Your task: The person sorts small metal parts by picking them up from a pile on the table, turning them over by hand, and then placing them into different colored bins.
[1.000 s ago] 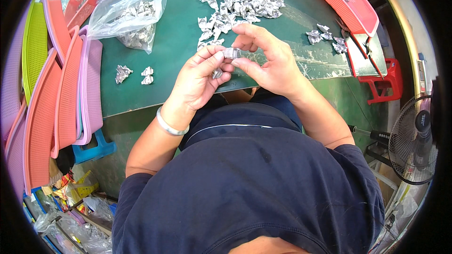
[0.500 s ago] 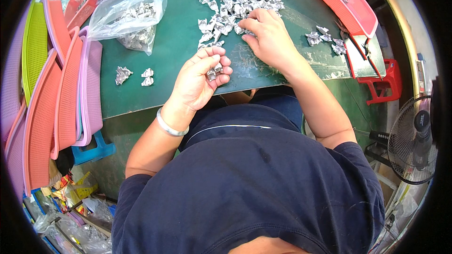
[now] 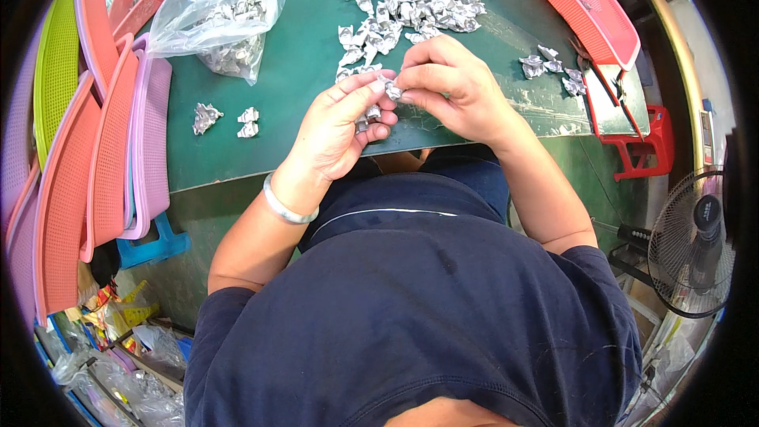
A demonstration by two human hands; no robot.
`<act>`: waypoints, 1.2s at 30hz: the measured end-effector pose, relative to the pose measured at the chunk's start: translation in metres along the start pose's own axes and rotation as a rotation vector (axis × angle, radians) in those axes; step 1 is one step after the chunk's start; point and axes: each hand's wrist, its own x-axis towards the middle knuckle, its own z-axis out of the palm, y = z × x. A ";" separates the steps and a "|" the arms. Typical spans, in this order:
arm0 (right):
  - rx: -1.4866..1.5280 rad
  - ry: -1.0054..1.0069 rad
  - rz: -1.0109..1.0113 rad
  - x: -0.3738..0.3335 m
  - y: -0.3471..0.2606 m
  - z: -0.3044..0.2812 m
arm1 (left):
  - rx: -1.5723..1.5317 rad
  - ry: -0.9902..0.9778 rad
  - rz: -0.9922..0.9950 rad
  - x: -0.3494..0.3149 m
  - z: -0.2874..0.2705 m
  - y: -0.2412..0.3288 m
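So both hands meet over the desk (image 3: 300, 71) edge: right hand (image 3: 455, 95) and left hand (image 3: 340, 130) pinch one silver part (image 3: 391, 90), left palm cupping more. Clear bag (image 3: 221, 20) sits up-left of them.

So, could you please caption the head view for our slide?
Both hands, left hand and right hand, pinch a small silver piece over a green table.
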 end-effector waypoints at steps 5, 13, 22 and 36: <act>0.096 0.048 0.113 -0.006 -0.006 0.009 | 0.054 0.016 0.100 0.000 0.000 -0.005; 0.342 0.046 0.313 -0.017 -0.009 0.015 | 0.279 0.083 0.413 -0.002 0.004 -0.016; 0.375 0.088 0.348 -0.017 -0.012 0.022 | 0.503 0.110 0.553 -0.005 0.005 -0.022; 0.111 0.131 0.194 -0.015 -0.012 0.017 | 0.584 0.210 0.463 -0.004 0.003 -0.018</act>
